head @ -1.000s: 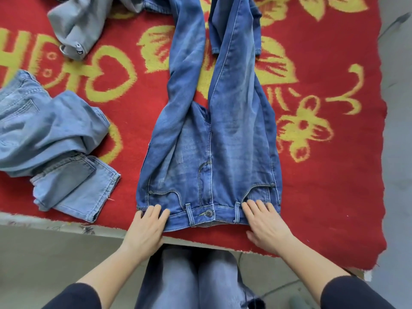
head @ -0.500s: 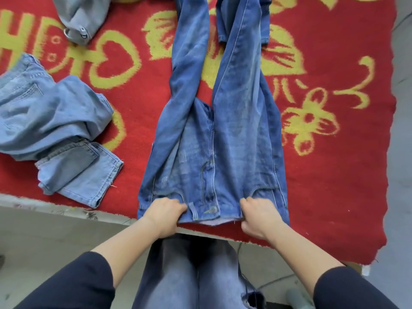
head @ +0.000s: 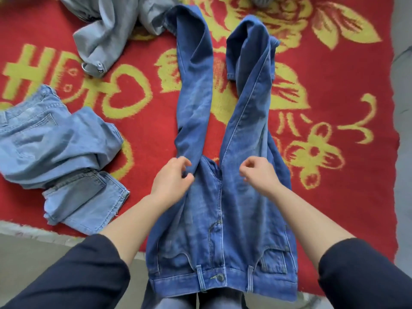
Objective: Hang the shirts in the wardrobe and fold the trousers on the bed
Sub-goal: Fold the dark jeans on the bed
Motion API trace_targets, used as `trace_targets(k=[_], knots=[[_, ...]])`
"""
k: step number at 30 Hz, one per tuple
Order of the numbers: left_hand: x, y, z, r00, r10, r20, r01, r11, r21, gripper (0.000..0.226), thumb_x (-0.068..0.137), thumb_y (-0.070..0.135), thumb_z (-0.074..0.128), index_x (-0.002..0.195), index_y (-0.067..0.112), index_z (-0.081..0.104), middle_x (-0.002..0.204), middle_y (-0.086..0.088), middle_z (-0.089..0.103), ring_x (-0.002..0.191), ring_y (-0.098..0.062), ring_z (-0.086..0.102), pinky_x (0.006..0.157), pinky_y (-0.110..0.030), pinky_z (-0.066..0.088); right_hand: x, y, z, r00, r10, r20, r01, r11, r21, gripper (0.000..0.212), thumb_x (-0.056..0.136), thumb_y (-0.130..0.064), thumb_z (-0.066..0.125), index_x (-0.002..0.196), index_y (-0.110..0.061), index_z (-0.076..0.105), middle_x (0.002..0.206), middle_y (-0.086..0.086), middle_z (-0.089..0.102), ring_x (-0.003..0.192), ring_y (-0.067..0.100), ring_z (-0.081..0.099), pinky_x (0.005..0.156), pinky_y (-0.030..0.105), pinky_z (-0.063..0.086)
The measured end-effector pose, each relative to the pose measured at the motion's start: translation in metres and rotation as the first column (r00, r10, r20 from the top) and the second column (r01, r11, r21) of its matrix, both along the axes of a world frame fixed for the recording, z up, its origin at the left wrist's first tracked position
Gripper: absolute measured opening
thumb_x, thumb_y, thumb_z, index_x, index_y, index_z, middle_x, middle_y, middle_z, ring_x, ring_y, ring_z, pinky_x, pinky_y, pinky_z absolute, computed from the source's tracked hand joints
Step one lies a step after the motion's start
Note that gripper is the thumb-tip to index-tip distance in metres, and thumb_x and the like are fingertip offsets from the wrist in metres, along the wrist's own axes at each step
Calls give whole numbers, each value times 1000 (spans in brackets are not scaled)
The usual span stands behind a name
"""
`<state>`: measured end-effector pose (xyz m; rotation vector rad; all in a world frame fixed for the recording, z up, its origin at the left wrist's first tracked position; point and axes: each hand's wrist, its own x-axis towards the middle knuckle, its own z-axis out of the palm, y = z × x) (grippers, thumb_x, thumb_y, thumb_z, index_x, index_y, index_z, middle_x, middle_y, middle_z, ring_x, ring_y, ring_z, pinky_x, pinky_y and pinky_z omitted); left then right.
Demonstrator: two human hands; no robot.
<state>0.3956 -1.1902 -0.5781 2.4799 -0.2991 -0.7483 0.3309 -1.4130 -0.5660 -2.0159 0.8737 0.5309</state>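
blue jeans (head: 223,219) — centre | light jeans (head: 60,157) left | grey garment (head: 107,34) top-left

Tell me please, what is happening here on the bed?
A person is laying out dark blue jeans on the red bed cover, waistband nearest to them. The left hand pinches the fabric at the top of one twisted leg. The right hand is curled over the other leg; whether it grips the cloth is unclear. The jeans are not yet folded. Crumpled lighter jeans and a grey garment lie to the left.
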Motion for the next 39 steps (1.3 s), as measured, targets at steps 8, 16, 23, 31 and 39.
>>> trace_targets(k=[8, 16, 23, 31, 39], knots=[[81, -46, -17, 910, -323, 261, 247, 926, 285, 65, 76, 50, 63, 135, 34, 43, 143, -1, 30, 129, -25, 30, 97, -37, 35, 120, 15, -18, 982, 45, 185, -35, 998, -61, 16, 84, -12, 50, 92, -16, 63, 82, -5, 63, 81, 16, 58, 65, 23, 41], [150, -8, -30, 951, 257, -172, -270, 961, -60, 10, 55, 10, 52, 64, 14, 53, 59, 1, 52, 63, -24, 50, 55, -30, 35, 195, 28, -53, 996, -19, 83, 23, 999, -48, 29, 91, -21, 49, 113, -8, 61, 98, 5, 61, 94, 21, 56, 83, 31, 40], [169, 59, -51, 690, 684, -237, -702, 712, 11, 9, 71, 8, 56, 71, 16, 60, 72, -6, 65, 79, -30, 65, 78, -43, 55, 287, 59, -43, 951, -263, 165, 202, 927, 317, 39, 93, -9, 49, 131, -11, 52, 88, 8, 60, 71, 21, 56, 55, 28, 45], [184, 20, -44, 990, 3, 142, 2, 1000, -30, 81, 81, 52, 60, 148, 17, 30, 152, -3, 27, 140, -18, 26, 113, -32, 26, 355, 67, -50, 897, -359, 259, 265, 904, 336, 34, 89, -1, 51, 121, -9, 61, 105, 5, 64, 94, 15, 59, 98, 42, 50], [210, 23, -54, 993, -109, -47, 110, 994, 20, 61, 92, 25, 48, 148, 10, 30, 159, -6, 20, 145, -17, 24, 115, -29, 25, 384, 66, -56, 912, -408, 35, 326, 776, 540, 14, 90, -21, 61, 93, -8, 57, 67, 6, 52, 48, 12, 42, 44, 23, 29]])
